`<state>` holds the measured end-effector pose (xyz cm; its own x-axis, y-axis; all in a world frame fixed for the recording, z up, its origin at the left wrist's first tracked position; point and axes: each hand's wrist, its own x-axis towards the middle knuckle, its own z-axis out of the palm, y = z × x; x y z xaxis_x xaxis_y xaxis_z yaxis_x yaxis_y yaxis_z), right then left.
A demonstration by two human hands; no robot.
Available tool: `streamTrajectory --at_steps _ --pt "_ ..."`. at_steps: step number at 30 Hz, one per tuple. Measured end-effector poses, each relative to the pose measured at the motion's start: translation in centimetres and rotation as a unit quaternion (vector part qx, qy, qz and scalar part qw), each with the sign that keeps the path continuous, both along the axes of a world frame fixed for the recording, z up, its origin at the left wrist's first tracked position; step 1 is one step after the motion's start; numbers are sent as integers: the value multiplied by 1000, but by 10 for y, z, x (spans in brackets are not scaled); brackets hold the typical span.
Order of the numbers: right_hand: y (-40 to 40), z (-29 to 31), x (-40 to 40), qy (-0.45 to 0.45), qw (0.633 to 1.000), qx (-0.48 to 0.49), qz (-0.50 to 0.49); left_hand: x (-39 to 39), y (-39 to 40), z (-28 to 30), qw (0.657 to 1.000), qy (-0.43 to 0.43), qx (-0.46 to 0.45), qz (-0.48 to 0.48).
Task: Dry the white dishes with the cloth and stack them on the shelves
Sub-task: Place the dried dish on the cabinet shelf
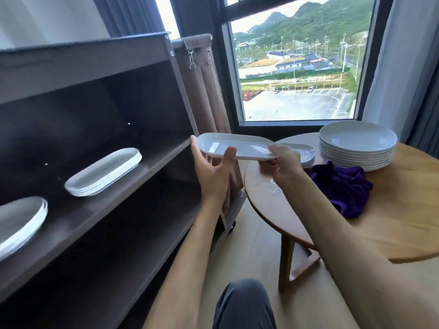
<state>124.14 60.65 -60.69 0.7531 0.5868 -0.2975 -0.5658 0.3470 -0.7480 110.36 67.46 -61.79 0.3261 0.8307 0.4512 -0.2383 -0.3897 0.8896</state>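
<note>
Gripped at both ends: white oval platter (237, 147), level, up in the air between shelf unit and table. Left hand (211, 167) curled round the platter's 9 o'clock end, thumb up against the near rim, fingers under the edge. Right hand (283, 160) pinching the 3 o'clock end, fingers curled beneath it. Platter face up, well clear of every surface.

At 9 o'clock from the platter, dark brown shelf unit (152, 160); on its upper shelf, stack of white oval platters (104, 172), set slantwise. Further toward 8 o'clock, at the frame's left edge, stack of round white plates (21, 219) on the same shelf, partly cut off.

At 3 o'clock, round wooden table (403, 219). On it, just behind the right hand, more white oval platters (306, 153), mostly hidden by the held one. Toward 2 o'clock, tall stack of white round plates (358, 144). At 4 o'clock from the held platter, purple cloth (342, 188) lying crumpled on the tabletop, touching the foot of the tall stack, in neither hand.

At 12 o'clock, window (294, 74).
</note>
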Motion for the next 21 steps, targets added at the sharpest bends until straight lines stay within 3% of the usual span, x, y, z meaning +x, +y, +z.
streamTrajectory --at_steps 4,11,14,21 --pt "39 21 -23 -34 997 24 58 -54 23 18 996 64 43 42" --pt "119 46 -108 -127 980 22 149 -147 51 33 956 111 66 262" --pt "153 53 -140 -177 965 42 189 -180 69 41 928 131 60 344" --pt "218 56 -190 -296 928 36 223 -220 112 49 826 299 71 472"
